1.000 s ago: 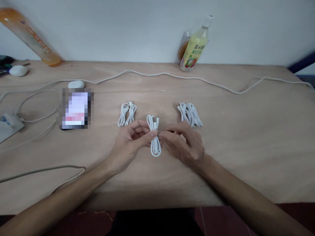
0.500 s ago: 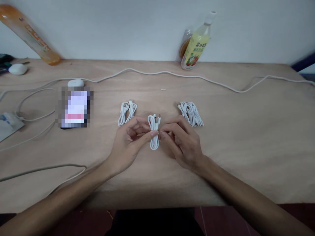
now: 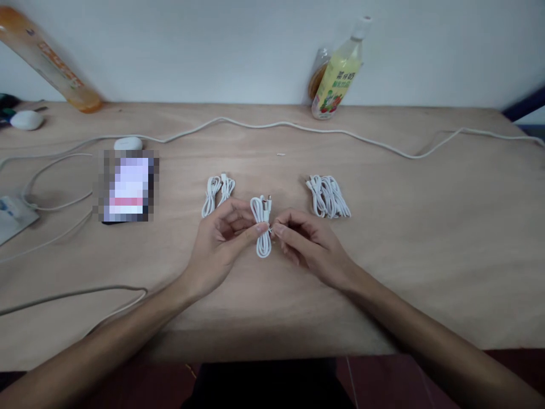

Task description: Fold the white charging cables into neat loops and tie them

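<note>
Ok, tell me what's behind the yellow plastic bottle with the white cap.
A round brown item in clear plastic shows left of the yellow plastic bottle, before the white wall; the rest is covered.

Looking left of centre, at a bare left hand (image 3: 217, 241), slim-fingered, with a short thumbnail (image 3: 262, 226)! Over right of centre, to a bare right hand (image 3: 317, 247), equally slender. Down lower left, along a long, lean, bare left forearm (image 3: 145, 318); across to the lower right, along a matching right forearm (image 3: 404, 321). At bottom centre, into black clothing (image 3: 264, 389), detail lost in shadow.
</note>
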